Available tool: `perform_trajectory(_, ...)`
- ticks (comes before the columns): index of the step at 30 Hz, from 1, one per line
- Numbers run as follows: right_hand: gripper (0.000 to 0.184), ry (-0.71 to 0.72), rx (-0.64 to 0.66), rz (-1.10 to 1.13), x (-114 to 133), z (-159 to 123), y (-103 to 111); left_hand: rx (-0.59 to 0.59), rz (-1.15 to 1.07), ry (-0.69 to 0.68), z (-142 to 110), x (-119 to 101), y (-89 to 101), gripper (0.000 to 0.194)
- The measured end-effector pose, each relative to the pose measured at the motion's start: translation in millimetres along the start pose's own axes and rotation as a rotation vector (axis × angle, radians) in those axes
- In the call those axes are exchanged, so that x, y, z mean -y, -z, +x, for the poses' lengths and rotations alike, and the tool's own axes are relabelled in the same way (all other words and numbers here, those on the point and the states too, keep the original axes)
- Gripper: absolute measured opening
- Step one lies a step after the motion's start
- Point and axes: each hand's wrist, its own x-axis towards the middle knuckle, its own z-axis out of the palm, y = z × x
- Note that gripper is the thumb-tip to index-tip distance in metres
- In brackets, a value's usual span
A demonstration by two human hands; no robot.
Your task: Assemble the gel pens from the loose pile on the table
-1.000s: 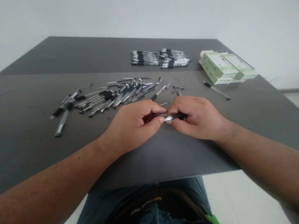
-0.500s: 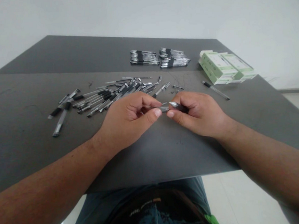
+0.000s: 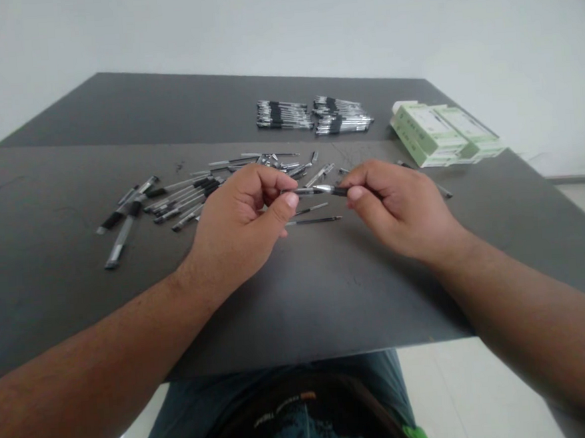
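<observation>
My right hand (image 3: 404, 208) is closed around a pen, its silver tip and black grip (image 3: 339, 190) pointing left. Between the thumb and fingers of my left hand (image 3: 242, 216) is a clear pen cap (image 3: 306, 191), level with the tip. The pen's tip meets the open end of the cap; how far it is inside I cannot tell. Beneath my hands a dark ink refill (image 3: 317, 220) lies on the table, with another thin refill (image 3: 312, 209) just behind it. My left fingers partly cover a loose heap of pens (image 3: 185, 198).
Bundled pens (image 3: 284, 115) and a second group of pens (image 3: 343, 115) lie at the back of the grey table (image 3: 298, 298). Green and white boxes (image 3: 431, 132) stand at the right. A single pen (image 3: 443, 190) is partly behind my right hand. Several capped pens (image 3: 118, 238) lie left.
Both hands have risen slightly and moved a little apart. The pen's tip now lines up with the cap, and the refills on the table beneath have come into clearer view.
</observation>
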Motion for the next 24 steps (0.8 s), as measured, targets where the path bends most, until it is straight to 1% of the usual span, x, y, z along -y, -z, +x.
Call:
perform_trajectory(5, 0.012, -0.005, -0.038, -0.052, -2.5, 0.3, -2.2, -0.050, -0.057, 0.008, -0.1, -3.4, 0.3, 0.015)
perform_trajectory(10, 0.011, 0.014, -0.049, -0.066, -3.2, -1.7, -3.7, -0.029, -0.041, 0.008, -0.4, -2.0, 0.2, 0.013)
perform_trajectory(18, 0.010, 0.020, -0.035, -0.087, -1.7, -3.7, -4.4, -0.027, 0.118, -0.067, -2.4, -1.5, 0.2, 0.015)
perform_trajectory(24, 0.013, 0.032, -0.020, -0.101, -0.3, -4.0, -2.6, -0.039, 0.189, -0.082, -2.8, -6.0, 0.7, 0.015)
